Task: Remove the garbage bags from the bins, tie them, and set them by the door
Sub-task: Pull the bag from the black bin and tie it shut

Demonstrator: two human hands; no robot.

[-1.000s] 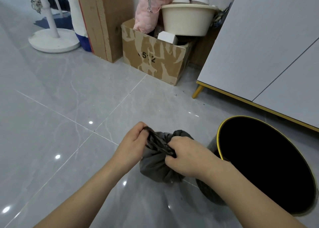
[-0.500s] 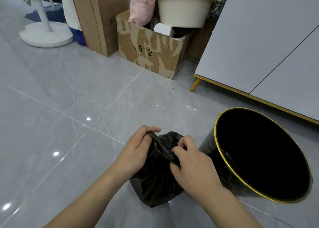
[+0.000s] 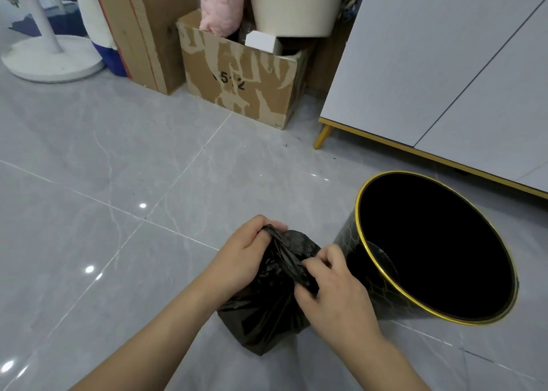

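Lower centre: left hand [image 3: 246,255] and right hand [image 3: 335,284] fingers clamped on garbage bag [image 3: 267,310] neck, stretched between them; bin [image 3: 370,284] right.

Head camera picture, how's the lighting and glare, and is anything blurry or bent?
Head view: even, soft indoor light; small bright ceiling-light glints on the glossy floor tiles; the bin interior is pure black, no detail; wide-angle bending curves the cabinet edges; the left hand, right hand and garbage bag look sharp, no evident motion blur.
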